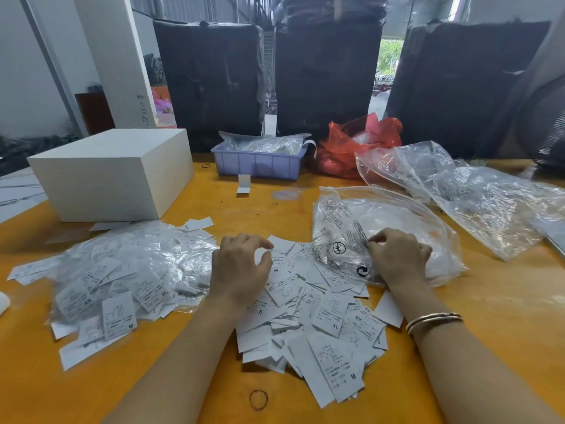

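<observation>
Fingers of right hand (397,258) curled, pinching crumpled edge of printed clear bag (345,228); bag bulges beyond knuckles. Fingers of left hand (241,267) loosely bent, thumb apart, holding nothing, over loose label pile (321,316). Outward left: bagged labels (122,270).

Both forearms are running off the near edge. The left hand (241,267) is covering part of the loose size labels (321,325); their fine print is showing too small to read, with only size letters coming through. The fingertips of the right hand (397,258) are curling out of sight against the printed clear bag (367,221), and glare is veiling that bag's contents. Crumpled film is hiding what the far lavender tray (256,168) is carrying. The right edge is cutting off the crumpled clear bags (489,203), and the left edge is cutting a white object (3,301), too little showing to name.
</observation>
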`<state>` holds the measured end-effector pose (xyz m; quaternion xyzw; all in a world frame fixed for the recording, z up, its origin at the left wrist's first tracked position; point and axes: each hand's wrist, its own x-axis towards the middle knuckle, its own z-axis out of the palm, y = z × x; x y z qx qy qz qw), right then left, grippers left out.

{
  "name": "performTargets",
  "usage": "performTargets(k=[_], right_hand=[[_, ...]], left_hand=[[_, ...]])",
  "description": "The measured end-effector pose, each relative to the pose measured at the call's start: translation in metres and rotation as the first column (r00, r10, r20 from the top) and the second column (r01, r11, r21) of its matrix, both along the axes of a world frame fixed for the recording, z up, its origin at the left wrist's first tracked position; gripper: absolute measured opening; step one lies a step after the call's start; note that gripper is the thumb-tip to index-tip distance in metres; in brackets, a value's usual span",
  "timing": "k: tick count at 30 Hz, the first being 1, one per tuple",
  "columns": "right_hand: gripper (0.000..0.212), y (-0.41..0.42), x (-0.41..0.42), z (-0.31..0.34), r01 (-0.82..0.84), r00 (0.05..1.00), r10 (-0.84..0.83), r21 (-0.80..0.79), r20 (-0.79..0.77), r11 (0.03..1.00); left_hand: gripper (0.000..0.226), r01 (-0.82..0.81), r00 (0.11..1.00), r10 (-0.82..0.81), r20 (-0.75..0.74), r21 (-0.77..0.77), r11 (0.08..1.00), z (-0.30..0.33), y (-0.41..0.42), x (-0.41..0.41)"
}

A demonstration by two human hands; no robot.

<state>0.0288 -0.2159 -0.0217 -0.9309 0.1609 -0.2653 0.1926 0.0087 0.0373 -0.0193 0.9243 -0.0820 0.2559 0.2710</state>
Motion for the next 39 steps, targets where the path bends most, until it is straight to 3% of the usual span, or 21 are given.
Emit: performTargets(k=[7, 15, 19, 21, 25, 29, 32, 35, 37, 39], right_hand=[[0.005, -0.001, -0.001, 0.0, -0.077, 0.984, 0.037, 0.232, 0.174, 0.97], [0.018, 0.007, -0.004, 0.002, -0.183, 0.962, 0.124, 0.237, 0.245, 0.954], [0.006, 0.006, -0.005, 0.002, -0.22, 0.951, 0.141, 0.282, 0.276, 0.934], [0.013, 0.007, -0.006, 0.003, -0.212, 0.939, 0.11, 0.3, 0.325, 0.93], [0.027, 0.009, -0.005, 0.005, -0.132, 0.889, 0.026, 0.202, 0.457, 0.97], [0.029, 0.012, -0.006, 0.002, -0.086, 0.93, 0.032, 0.131, 0.367, 0.988], [0.027, 0.019, -0.012, 0.012, -0.223, 0.832, 0.165, 0.048, 0.529, 0.974], [0.034, 0.037, -0.024, 0.024, -0.605, 0.65, 0.444, 0.066, 0.617, 0.794], [0.042, 0.056, -0.035, 0.03, -0.776, 0.607, 0.565, 0.263, 0.559, 0.573], [0.045, 0.074, -0.041, 0.027, -0.817, 0.572, 0.652, 0.421, 0.499, 0.394]], left_hand=[[0.014, 0.065, 0.997, -0.068, -0.03, -0.095, 0.993, 0.001, -0.004, -0.003], [0.014, 0.104, 0.992, -0.112, -0.052, -0.129, 0.986, 0.002, -0.005, -0.005], [0.015, 0.118, 0.991, -0.125, -0.048, -0.139, 0.983, 0.003, -0.006, -0.005], [0.015, 0.123, 0.991, -0.13, -0.038, -0.147, 0.981, 0.004, -0.006, -0.005], [0.014, 0.127, 0.992, -0.127, 0.008, -0.155, 0.98, 0.004, -0.006, -0.005], [0.014, 0.126, 0.992, -0.125, 0.016, -0.147, 0.981, 0.004, -0.005, -0.003], [0.014, 0.137, 0.99, -0.13, 0.05, -0.181, 0.974, 0.006, -0.004, -0.004], [0.017, 0.225, 0.974, -0.21, 0.081, -0.269, 0.937, 0.01, -0.003, -0.004], [0.029, 0.31, 0.94, -0.34, -0.006, -0.395, 0.864, 0.014, -0.002, -0.006], [0.037, 0.375, 0.866, -0.49, -0.099, -0.519, 0.768, 0.016, -0.002, -0.007]])
